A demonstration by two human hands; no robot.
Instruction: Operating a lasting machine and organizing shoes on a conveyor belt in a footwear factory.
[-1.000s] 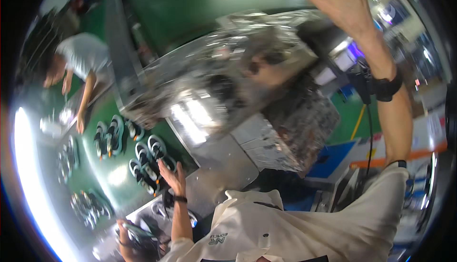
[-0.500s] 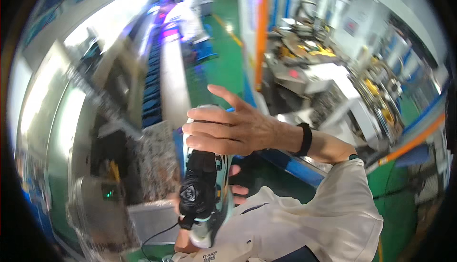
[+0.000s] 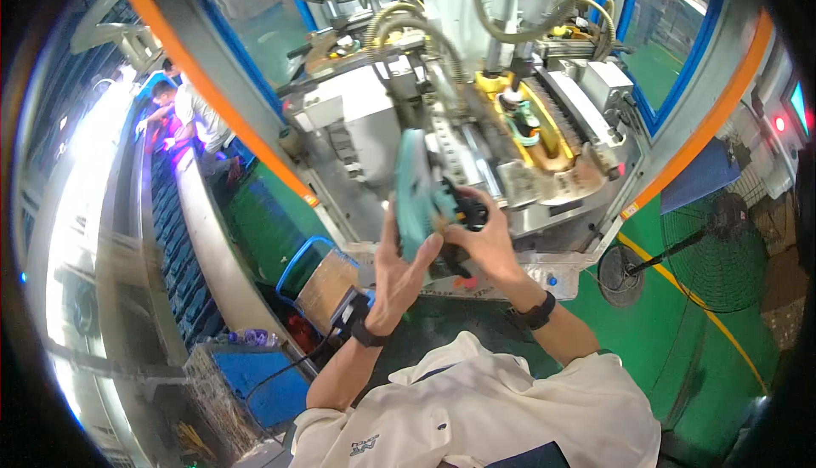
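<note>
Gripping teal part (image 3: 416, 192), left hand (image 3: 399, 272) below, right hand (image 3: 484, 243) beside

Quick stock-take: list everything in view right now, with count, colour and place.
Teal part: one, teal, held up in both hands before the machine.
Black piece: one, black, at the right fingers.
Machine: one, grey and yellow, straight ahead.
Fans: two, black, floor at right.
Conveyor: one, grey, left.
Co-workers: two or so, far left.
Left hand: grips the teal part; band on wrist.
Right hand: on the black piece; black wristband.
</note>
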